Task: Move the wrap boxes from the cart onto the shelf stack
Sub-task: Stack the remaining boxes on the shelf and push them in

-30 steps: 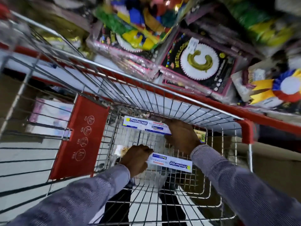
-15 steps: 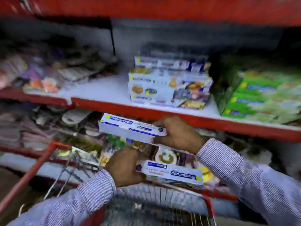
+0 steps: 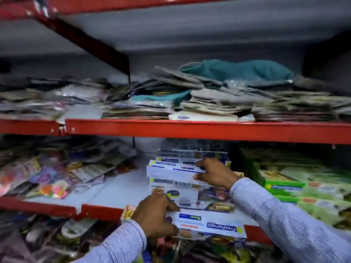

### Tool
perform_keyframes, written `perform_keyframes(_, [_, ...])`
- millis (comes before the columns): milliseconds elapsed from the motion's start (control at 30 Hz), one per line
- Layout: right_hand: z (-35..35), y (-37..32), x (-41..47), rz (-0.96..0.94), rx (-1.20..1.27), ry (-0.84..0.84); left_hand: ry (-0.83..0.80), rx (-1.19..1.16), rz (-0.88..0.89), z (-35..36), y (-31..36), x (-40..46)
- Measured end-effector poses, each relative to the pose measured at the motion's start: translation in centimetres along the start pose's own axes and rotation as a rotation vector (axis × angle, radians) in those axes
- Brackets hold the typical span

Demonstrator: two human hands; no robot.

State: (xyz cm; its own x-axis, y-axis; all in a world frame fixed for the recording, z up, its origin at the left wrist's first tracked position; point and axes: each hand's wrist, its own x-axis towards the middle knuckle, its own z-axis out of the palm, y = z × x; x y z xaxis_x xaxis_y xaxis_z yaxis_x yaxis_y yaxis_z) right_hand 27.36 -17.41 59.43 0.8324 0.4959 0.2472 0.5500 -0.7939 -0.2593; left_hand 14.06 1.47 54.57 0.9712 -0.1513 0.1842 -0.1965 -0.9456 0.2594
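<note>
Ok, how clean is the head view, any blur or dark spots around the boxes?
Head view: edges smear with motion blur, green packs soft; the box in the left hand reads sharp, the box under the right hand slightly soft; shade darkens the stack at the back; straight shelf rails bow from the wide lens.

Wrap box (image 3: 173, 170) seemingly atop shelf stack (image 3: 191, 196)

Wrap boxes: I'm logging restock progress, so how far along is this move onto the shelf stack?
Done: several boxes already sit in the shelf stack. In hand: the right hand is setting one wrap box on top of that stack, fingers around its end. Left: the left hand holds a second wrap box below the shelf edge, not yet placed. The cart is out of view, so any remainder there is unknown.
</note>
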Motion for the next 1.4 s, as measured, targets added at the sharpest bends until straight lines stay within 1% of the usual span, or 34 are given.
perform_keyframes(200, [0.7, 1.2, 4.9, 0.039, -0.013, -0.075, 0.019, -0.021, 0.02, -1.0, -0.9, 3.1])
perform_keyframes(533, [1.8, 3.4, 7.4, 0.037, -0.102, -0.015, 0.054, -0.082, 0.047, -1.2, -2.4, 6.7])
perform_keyframes(600, [1.4, 3.5, 7.5, 0.045, -0.063, -0.018, 0.072, -0.092, 0.041, -1.6, -2.5, 7.7])
perform_keyframes(733, [-0.4, 3.9, 6.8, 0.05, 0.027, -0.076, 0.079, -0.134, 0.022, -2.7, -2.6, 10.1])
perform_keyframes(833, [-2.3, 4.2, 5.5, 0.056, 0.079, -0.03, 0.09, -0.185, -0.004, -3.1, -2.8, 12.5])
perform_keyframes(933, [-3.1, 4.3, 4.0, 0.038, 0.038, -0.001, 0.114, -0.231, -0.034, -2.9, -2.7, 14.8])
perform_keyframes(1000, [-2.6, 4.6, 3.4, -0.017, 0.011, -0.01, 0.147, -0.235, -0.029, -2.4, -2.4, 15.9])
perform_keyframes(1100, [-1.0, 5.4, 2.6, -0.019, -0.043, -0.008, 0.18, -0.23, 0.009, -1.3, -2.0, 16.8])
perform_keyframes(1200, [0.3, 6.1, 2.1, -0.006, -0.086, 0.058, 0.272, -0.174, 0.081, -0.2, -2.0, 16.8])
perform_keyframes(1300, [1.2, 6.2, 1.9, -0.01, -0.091, 0.137, 0.398, 0.033, 0.159, 0.4, -2.4, 16.3])
perform_keyframes(1333, [1.4, 6.2, 1.9, -0.008, -0.094, 0.164, 0.406, 0.054, 0.17, 0.4, -2.5, 16.1])
perform_keyframes(1400, [2.0, 6.1, 1.9, -0.008, -0.108, 0.214, 0.405, 0.008, 0.176, 0.6, -2.8, 16.0])
